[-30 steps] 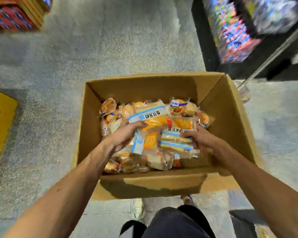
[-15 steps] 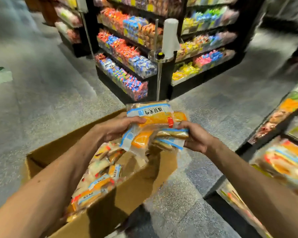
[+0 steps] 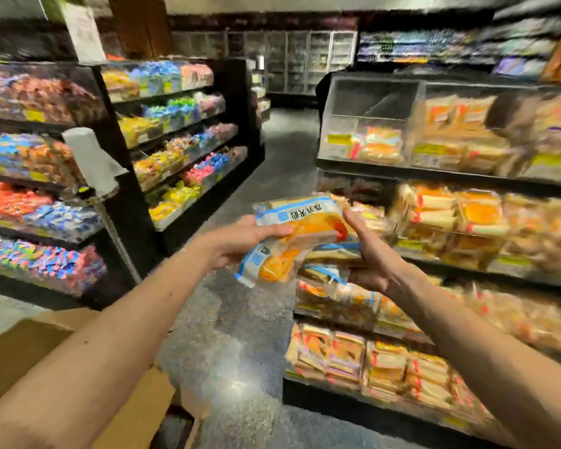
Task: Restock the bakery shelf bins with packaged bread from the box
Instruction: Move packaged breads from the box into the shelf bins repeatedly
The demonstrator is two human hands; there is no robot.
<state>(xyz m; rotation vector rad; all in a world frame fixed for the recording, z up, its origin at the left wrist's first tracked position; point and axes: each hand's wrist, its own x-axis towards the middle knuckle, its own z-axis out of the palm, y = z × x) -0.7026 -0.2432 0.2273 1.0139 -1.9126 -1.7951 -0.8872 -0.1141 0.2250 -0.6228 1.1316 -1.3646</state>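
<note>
Plastic-wrapped bread packs (image 3: 305,241), seen from the head camera, are clasped between the left hand (image 3: 237,244) and right hand (image 3: 373,254) near the shelf bins (image 3: 370,102), and they look light, soft and slippery, so gripping them by the sides seems safest.

Dim shop aisle, blurred by motion.
A dark speckled floor (image 3: 240,325) runs from near to far, black candy shelves (image 3: 178,140) on the left, glass-door coolers (image 3: 300,59) along the far wall.

Bread packs (image 3: 300,234) lifted from box (image 3: 20,348) (now lower left), raised before bakery shelf (image 3: 467,178)
</note>
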